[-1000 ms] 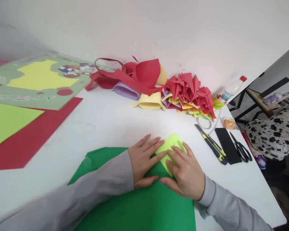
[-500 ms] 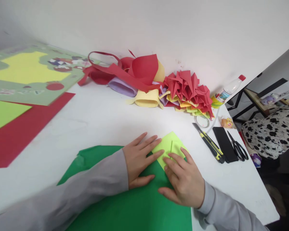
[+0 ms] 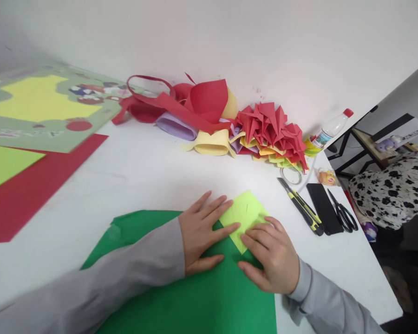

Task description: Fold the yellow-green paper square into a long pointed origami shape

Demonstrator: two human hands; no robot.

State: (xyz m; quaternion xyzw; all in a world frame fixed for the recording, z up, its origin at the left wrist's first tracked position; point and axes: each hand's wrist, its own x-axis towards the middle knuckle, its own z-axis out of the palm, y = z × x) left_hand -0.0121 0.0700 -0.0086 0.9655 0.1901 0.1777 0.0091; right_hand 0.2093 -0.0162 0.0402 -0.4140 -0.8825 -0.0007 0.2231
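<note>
A small square of yellow-green paper (image 3: 245, 211) with crease lines lies turned cornerwise on a large green sheet (image 3: 209, 301), its upper part reaching past the sheet's edge. My left hand (image 3: 202, 236) lies flat with fingers spread, the fingertips at the square's left edge. My right hand (image 3: 271, 255) rests at its lower right edge. The right fingers are slightly bent and touch the paper, with the thumb apart from them over the green sheet. The square's right corner is partly hidden by the right fingers.
Red, purple and yellow paper pieces (image 3: 209, 102) and red folded paper (image 3: 264, 123) lie along the wall. To the right are a tape roll (image 3: 290, 175), a cutter (image 3: 301, 206), a black case (image 3: 323, 208), scissors (image 3: 344, 213) and a bottle (image 3: 330, 130). A person's patterned clothing (image 3: 393, 190) shows beyond.
The flap standing out on the yellow-green square's right half now looks laid flat, with the square's lower corner in view. My right hand has shifted slightly right; my left hand has stayed put.
</note>
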